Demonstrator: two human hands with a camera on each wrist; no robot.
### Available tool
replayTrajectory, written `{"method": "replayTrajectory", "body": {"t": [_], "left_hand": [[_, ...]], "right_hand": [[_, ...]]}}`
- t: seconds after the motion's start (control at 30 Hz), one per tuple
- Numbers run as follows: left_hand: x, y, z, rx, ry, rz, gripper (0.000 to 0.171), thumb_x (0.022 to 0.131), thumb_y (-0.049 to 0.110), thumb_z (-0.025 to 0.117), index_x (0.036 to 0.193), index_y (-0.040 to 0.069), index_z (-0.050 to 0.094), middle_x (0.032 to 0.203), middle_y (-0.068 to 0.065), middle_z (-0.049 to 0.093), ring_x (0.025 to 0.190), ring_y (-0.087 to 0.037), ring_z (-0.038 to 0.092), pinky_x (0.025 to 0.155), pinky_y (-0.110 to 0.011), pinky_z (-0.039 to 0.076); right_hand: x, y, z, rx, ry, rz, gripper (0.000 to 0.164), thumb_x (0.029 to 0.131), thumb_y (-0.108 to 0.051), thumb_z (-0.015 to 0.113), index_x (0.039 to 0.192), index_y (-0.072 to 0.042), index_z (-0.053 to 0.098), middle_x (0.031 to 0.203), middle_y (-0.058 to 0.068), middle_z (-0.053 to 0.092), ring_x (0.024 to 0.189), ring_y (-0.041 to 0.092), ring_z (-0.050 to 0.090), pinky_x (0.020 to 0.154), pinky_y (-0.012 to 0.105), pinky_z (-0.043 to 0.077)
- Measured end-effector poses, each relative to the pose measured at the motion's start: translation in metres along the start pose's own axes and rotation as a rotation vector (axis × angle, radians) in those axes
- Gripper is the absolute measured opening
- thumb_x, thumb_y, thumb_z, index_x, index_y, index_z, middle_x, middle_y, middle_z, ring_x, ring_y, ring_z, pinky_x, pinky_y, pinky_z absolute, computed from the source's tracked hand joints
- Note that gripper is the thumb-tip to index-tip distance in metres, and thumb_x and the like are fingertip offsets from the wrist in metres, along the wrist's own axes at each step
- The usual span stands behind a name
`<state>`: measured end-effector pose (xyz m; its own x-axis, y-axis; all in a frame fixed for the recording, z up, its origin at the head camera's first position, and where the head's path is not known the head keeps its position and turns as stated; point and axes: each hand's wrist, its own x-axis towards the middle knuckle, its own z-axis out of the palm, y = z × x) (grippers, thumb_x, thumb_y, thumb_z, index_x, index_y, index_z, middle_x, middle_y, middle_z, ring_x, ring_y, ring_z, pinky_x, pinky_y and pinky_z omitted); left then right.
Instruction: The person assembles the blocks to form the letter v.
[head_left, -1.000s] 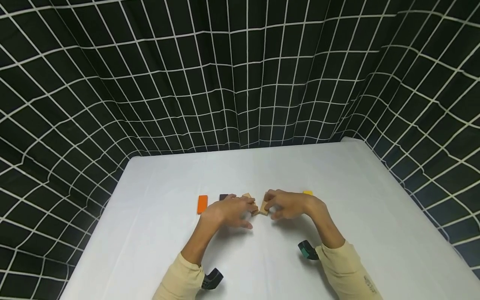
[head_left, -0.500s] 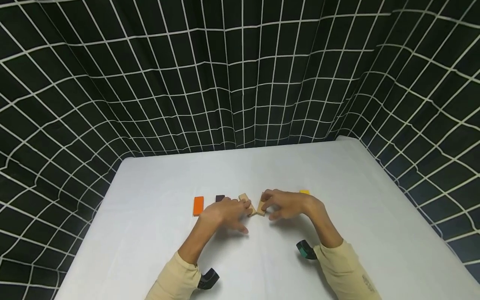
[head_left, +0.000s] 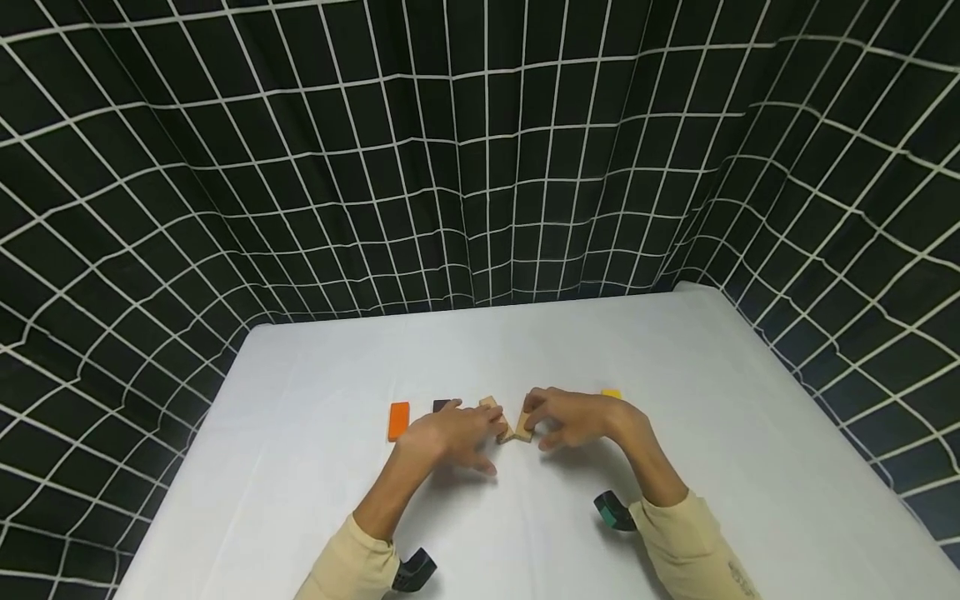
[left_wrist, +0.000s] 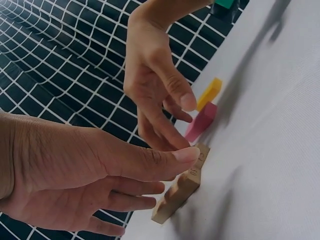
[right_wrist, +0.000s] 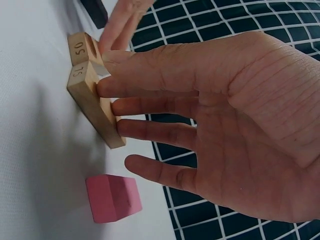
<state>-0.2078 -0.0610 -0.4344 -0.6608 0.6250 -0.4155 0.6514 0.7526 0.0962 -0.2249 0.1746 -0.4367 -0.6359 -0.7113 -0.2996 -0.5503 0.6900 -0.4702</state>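
Two wooden blocks lie flat on the white cloth in a V, their near ends meeting. My left hand point(head_left: 457, 433) reaches over the left wooden block point(head_left: 488, 402), its fingertips on the block's upper face and its thumb held apart. On the right wooden block point(right_wrist: 95, 107), the extended fingertips of my right hand point(right_wrist: 215, 110) rest in the same way. Dark markings show on both near end faces in the right wrist view. The left wrist view has both hands meeting over the blocks, the left block point(left_wrist: 177, 197) in front.
An orange block point(head_left: 399, 422) lies left of my left hand, and a black block point(head_left: 442, 406) is partly behind it. Beyond my right hand are a yellow block point(head_left: 612, 393) and a pink block point(right_wrist: 114, 199). Gridded dark curtains point(head_left: 480, 167) surround the table point(head_left: 337, 350).
My left fingers have shifted slightly, leaving more of the left wooden block visible. The near ends of the two blocks now meet. The head view has tilted a little; the right hand stays on its block.
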Motion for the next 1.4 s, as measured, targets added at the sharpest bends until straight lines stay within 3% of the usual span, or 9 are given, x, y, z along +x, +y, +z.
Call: {"method": "replayTrajectory", "body": {"t": [0.3, 0.43, 0.87, 1.07, 1.27, 1.4], "left_hand": [[-0.003, 0.001, 0.009, 0.076, -0.007, 0.019, 0.066, 0.092, 0.055, 0.074, 0.147, 0.023, 0.061, 0.165, 0.001, 0.047, 0.148, -0.019, 0.052, 0.125, -0.048, 0.041], [-0.005, 0.003, 0.013, 0.058, -0.030, 0.010, 0.068, 0.091, 0.056, 0.074, 0.149, 0.022, 0.059, 0.167, -0.001, 0.044, 0.148, -0.021, 0.053, 0.123, -0.047, 0.043], [-0.004, 0.010, 0.016, 0.076, -0.032, 0.004, 0.072, 0.091, 0.059, 0.073, 0.151, 0.023, 0.057, 0.168, 0.000, 0.042, 0.155, -0.018, 0.042, 0.132, -0.044, 0.028], [0.001, 0.009, 0.008, 0.084, -0.020, 0.009, 0.071, 0.093, 0.059, 0.071, 0.152, 0.024, 0.056, 0.169, -0.001, 0.040, 0.157, -0.018, 0.040, 0.134, -0.043, 0.025], [0.000, 0.005, 0.003, 0.008, -0.033, -0.028, 0.070, 0.092, 0.057, 0.073, 0.151, 0.023, 0.057, 0.168, -0.003, 0.042, 0.153, -0.024, 0.046, 0.127, -0.041, 0.038], [0.000, 0.004, 0.003, 0.015, -0.021, -0.013, 0.066, 0.091, 0.056, 0.075, 0.146, 0.022, 0.062, 0.166, -0.004, 0.045, 0.149, -0.025, 0.051, 0.121, -0.040, 0.046]], "right_hand": [[0.000, -0.004, 0.005, -0.001, -0.006, 0.009, 0.031, 0.092, -0.016, 0.077, 0.122, -0.007, 0.076, 0.138, 0.009, 0.060, 0.129, 0.028, 0.057, 0.113, 0.049, 0.049], [0.000, -0.006, 0.007, 0.000, -0.017, 0.014, 0.030, 0.093, -0.016, 0.076, 0.123, -0.008, 0.075, 0.140, 0.010, 0.059, 0.132, 0.029, 0.056, 0.114, 0.049, 0.049], [0.004, 0.001, 0.016, -0.024, 0.028, -0.007, 0.026, 0.095, -0.016, 0.076, 0.120, -0.011, 0.076, 0.128, 0.000, 0.064, 0.122, 0.021, 0.059, 0.108, 0.044, 0.053], [0.004, 0.002, 0.009, -0.065, 0.082, -0.015, 0.030, 0.093, -0.012, 0.076, 0.123, -0.011, 0.074, 0.126, 0.000, 0.068, 0.116, 0.022, 0.062, 0.103, 0.046, 0.055], [0.002, 0.004, 0.000, -0.107, 0.176, -0.098, 0.033, 0.094, -0.008, 0.074, 0.127, -0.008, 0.072, 0.125, 0.006, 0.070, 0.114, 0.027, 0.065, 0.099, 0.046, 0.057], [-0.006, 0.009, -0.005, -0.089, 0.238, -0.037, 0.031, 0.096, -0.008, 0.070, 0.127, -0.009, 0.071, 0.124, 0.008, 0.069, 0.110, 0.028, 0.066, 0.097, 0.047, 0.057]]}}
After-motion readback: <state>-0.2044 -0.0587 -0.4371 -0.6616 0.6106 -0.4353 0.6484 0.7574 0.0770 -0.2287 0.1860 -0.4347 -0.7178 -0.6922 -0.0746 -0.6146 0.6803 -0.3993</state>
